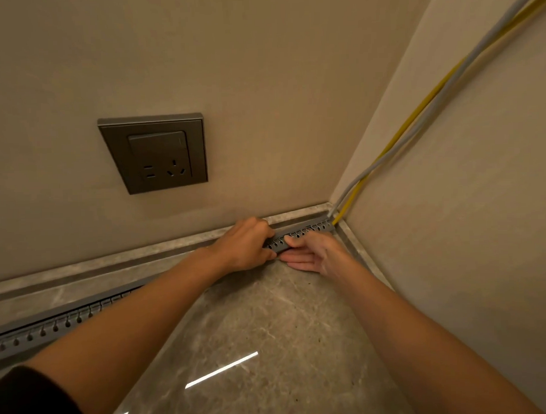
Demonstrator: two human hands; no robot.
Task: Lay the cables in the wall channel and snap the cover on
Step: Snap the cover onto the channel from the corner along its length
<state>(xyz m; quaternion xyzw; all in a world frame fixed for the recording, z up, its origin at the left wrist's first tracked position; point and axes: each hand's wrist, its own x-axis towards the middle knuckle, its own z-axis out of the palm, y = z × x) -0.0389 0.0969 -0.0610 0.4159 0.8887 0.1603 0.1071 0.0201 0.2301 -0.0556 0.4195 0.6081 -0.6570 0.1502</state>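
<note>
A long grey slotted cable channel [309, 233] runs along the foot of the wall from the lower left to the room corner. A grey cable [447, 92] and a yellow cable [408, 131] come down the right wall and enter the channel's end at the corner. My left hand [245, 245] grips the channel from above, fingers curled over its top edge. Just to its right, my right hand [316, 251] has its thumb on the channel's slotted face and its fingers stretched out underneath on the floor. My left forearm hides the middle stretch of the channel.
A dark grey wall plate with a switch and socket [155, 153] sits on the wall above and left of the hands. A stone skirting strip [112, 262] runs behind the channel. The floor [270, 330] is glossy marble tile. The right wall [467, 231] closes the corner.
</note>
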